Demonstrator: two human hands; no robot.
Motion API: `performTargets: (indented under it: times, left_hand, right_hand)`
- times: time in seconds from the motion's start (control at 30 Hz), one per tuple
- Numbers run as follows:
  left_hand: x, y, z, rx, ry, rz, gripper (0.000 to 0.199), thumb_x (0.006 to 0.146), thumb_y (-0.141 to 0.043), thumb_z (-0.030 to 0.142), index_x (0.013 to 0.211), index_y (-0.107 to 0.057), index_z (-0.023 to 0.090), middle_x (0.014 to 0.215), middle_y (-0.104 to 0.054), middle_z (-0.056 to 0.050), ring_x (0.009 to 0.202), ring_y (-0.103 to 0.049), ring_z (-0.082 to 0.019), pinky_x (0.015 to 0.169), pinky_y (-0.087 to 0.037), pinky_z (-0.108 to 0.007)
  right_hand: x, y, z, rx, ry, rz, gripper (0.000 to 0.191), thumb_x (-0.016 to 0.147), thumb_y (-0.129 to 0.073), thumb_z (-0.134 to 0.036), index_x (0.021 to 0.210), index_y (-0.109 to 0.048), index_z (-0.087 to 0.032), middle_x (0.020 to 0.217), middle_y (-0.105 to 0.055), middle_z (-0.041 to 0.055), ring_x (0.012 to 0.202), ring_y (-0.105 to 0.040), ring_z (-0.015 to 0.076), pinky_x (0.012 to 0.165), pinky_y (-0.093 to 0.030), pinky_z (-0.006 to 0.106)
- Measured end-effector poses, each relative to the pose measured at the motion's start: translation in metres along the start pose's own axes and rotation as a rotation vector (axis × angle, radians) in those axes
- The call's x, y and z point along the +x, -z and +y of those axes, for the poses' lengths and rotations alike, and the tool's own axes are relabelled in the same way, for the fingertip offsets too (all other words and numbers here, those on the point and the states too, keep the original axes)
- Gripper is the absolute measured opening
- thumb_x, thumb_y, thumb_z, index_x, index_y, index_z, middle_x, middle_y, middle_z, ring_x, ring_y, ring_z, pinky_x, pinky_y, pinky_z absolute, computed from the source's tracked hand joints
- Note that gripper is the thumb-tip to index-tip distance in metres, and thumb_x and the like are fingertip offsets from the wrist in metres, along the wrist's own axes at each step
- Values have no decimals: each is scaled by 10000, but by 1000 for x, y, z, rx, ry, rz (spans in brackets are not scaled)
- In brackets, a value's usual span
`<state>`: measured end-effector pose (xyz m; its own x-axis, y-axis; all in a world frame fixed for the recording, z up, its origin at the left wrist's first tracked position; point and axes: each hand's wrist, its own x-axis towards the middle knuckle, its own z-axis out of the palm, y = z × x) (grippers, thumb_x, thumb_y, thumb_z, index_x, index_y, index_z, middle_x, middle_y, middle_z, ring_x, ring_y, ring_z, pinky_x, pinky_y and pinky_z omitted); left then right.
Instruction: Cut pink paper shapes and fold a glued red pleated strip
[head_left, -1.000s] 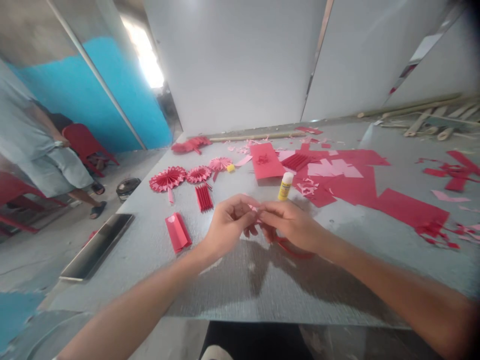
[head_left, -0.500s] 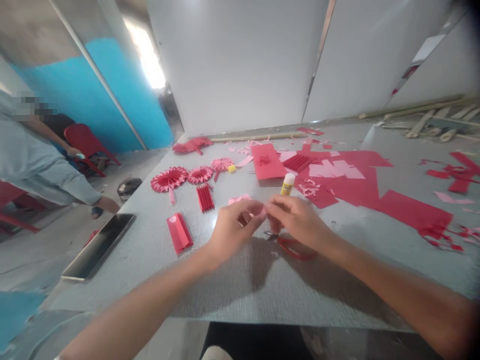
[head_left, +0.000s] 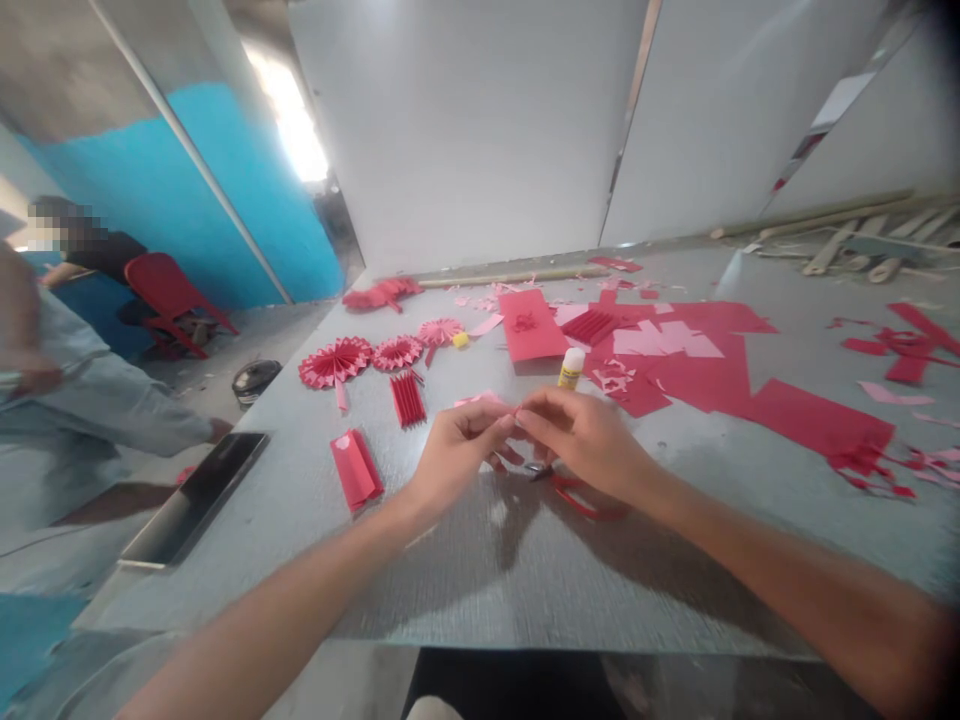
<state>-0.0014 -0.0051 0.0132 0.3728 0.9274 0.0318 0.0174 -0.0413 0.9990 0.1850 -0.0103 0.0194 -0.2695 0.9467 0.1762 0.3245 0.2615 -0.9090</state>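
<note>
Head view: left hand (head_left: 457, 460) and right hand (head_left: 585, 440) grip narrowly, fingertips pinching a small pink paper piece (head_left: 480, 399) over the metal table (head_left: 465, 600); red-handled scissors (head_left: 589, 505) lie just below the right hand; glue stick (head_left: 571, 368) stands beyond.

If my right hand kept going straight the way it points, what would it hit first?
Your left hand, whose fingertips sit right at your right hand, though depth is hard to judge.
</note>
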Motion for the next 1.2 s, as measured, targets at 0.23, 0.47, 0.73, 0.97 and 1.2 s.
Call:
performTargets:
  times: [0.23, 0.47, 0.73, 0.97, 1.2]
  left_hand:
    - [0, 1, 0, -9, -5, 0, 307, 894, -700, 435, 1008, -726, 151, 832, -737, -62, 672, -694, -144, 589, -514, -224]
    - [1, -1, 2, -33, -12, 47, 359, 937, -622, 466, 887, -691, 117, 808, -681, -63, 650, -681, -150, 568, -509, -242]
    - [1, -1, -2, -48, -63, 136, 224, 889, -685, 351, 971, -677, 142, 721, -685, -28, 614, -659, -142, 565, -531, -250]
    - [0, 1, 1, 107, -109, 299, 118, 877, -644, 241, 923, -687, 141, 697, -683, -26, 621, -674, -139, 585, -535, -239]
    - [0, 0, 3, 53, -119, 289, 236, 843, -727, 296, 1005, -626, 157, 786, -680, -25, 622, -679, -142, 548, -540, -240]
  right_hand:
    - [0, 0, 2, -36, 37, 16, 227, 970, -571, -420, 912, -642, -212, 725, -681, 6, 575, -631, 150, 554, -485, 278]
    - [1, 0, 4, 36, -29, 41, 234, 933, -616, -439, 864, -621, -216, 733, -669, -4, 588, -633, 150, 551, -500, 277]
    - [2, 0, 1, 27, -83, -24, 240, 938, -578, -412, 810, -610, -212, 652, -649, -10, 568, -615, 150, 562, -472, 278]
    - [1, 28, 0, -597, -36, -232, 89, 813, -709, -297, 870, -697, -230, 863, -736, 44, 799, -666, 244, 668, -451, 332]
    - [-8, 42, 17, -752, 41, -293, 316, 650, -724, -78, 920, -714, -242, 998, -713, 69, 1018, -643, 307, 796, -474, 349]
